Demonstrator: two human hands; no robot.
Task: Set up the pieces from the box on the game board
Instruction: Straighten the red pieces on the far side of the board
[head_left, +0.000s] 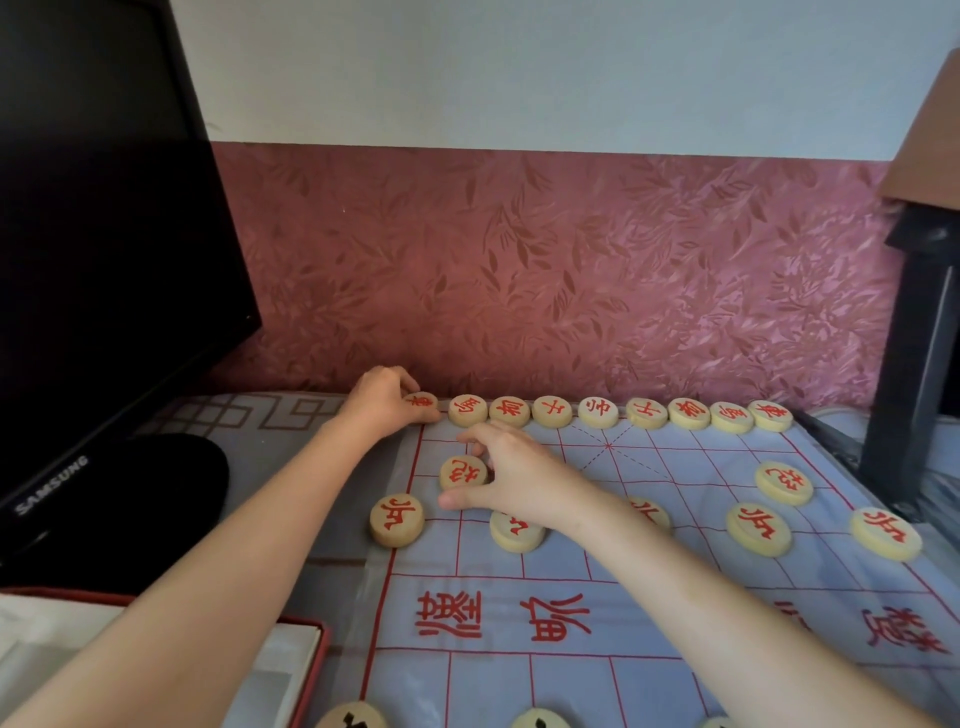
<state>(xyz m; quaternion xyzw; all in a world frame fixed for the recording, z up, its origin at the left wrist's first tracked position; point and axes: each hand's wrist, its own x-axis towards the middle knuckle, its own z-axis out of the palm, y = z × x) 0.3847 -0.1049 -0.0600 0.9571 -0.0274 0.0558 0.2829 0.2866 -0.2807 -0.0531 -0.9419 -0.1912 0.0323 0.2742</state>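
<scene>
A pale blue game board (649, 613) with red grid lines lies in front of me. Along its far edge runs a row of round wooden pieces with red characters (597, 412). My left hand (382, 402) pinches the leftmost piece (422, 402) of that row at the board's far-left corner. My right hand (511, 475) reaches across with fingers curled at the right side of a red cannon piece (464, 472). More red pieces (396, 519) sit in the row nearer me, one partly hidden under my right wrist. Black-lettered pieces (353, 717) peek in at the bottom edge.
A white box with a red rim (306, 654) sits at the lower left beside the board. A black monitor (104, 260) stands at the left, with a dark rounded object (171, 483) below it. A patterned maroon wall is close behind the board. Dark furniture (919, 364) stands at the right.
</scene>
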